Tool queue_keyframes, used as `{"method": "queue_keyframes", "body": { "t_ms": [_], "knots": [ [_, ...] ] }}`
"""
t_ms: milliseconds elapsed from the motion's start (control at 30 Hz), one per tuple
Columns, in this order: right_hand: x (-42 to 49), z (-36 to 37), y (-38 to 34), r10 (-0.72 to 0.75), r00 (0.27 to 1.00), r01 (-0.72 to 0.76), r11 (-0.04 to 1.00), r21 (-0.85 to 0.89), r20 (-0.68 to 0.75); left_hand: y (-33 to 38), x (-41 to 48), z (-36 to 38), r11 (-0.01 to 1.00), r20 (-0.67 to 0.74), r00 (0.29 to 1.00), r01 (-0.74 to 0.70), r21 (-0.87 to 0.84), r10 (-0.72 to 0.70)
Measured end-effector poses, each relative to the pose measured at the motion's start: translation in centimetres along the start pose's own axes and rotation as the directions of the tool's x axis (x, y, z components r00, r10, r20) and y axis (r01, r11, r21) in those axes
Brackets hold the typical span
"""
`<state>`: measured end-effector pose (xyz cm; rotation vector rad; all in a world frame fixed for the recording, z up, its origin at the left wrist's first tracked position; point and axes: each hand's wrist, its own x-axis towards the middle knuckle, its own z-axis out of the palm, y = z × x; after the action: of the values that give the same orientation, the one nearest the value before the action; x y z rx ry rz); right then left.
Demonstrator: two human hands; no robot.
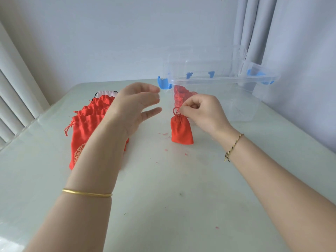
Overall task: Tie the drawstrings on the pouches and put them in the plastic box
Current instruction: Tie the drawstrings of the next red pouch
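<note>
A small red pouch (181, 130) stands upright on the table, its mouth cinched, its red drawstring looping up at the top. My right hand (201, 111) pinches that drawstring just above the pouch. My left hand (134, 106) hovers to the left of the pouch with fingers spread and holds nothing. A pile of red pouches (85, 124) with gold print lies at the left, partly hidden under my left forearm. The clear plastic box (236, 99) with blue latches stands behind the pouch, with red pouches (180, 95) inside at its left end.
The box's clear lid (209, 60) stands tilted up behind it against the wall. A white item (107, 93) peeks out behind the pouch pile. Small red lint bits lie on the pale table (163, 197). Curtains hang at the left and right.
</note>
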<state>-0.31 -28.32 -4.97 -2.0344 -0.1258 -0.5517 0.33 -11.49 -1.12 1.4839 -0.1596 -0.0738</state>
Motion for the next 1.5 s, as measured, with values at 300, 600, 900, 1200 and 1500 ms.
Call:
{"method": "queue_keyframes", "body": {
  "t_ms": [300,600,900,1200,1500],
  "knots": [
    [0.1,0.0,-0.8,0.371,0.904,-0.427,0.79,0.44,0.211,-1.5,-0.5,2.4,0.607,0.102,0.941,-0.289,0.74,0.322],
    [0.0,-0.2,-1.0,0.321,0.861,-0.496,0.7,0.514,0.394,-2.0,0.1,1.8,0.604,0.137,0.942,-0.303,0.737,0.307],
    [0.7,-1.8,1.2,0.278,0.938,-0.319,0.926,0.203,0.205,-1.9,0.4,0.7,0.707,0.095,0.98,-0.192,0.681,0.174],
    [-0.5,-1.4,-1.3,0.106,0.911,-0.127,0.991,0.028,0.399,-1.3,0.1,0.8,0.778,0.18,0.981,-0.165,0.606,0.068],
    [-0.1,-3.5,-4.1,0.069,0.938,-0.058,0.997,-0.043,0.339,-0.9,0.3,0.7,0.828,0.088,0.985,-0.172,0.533,0.147]
  ]
}}
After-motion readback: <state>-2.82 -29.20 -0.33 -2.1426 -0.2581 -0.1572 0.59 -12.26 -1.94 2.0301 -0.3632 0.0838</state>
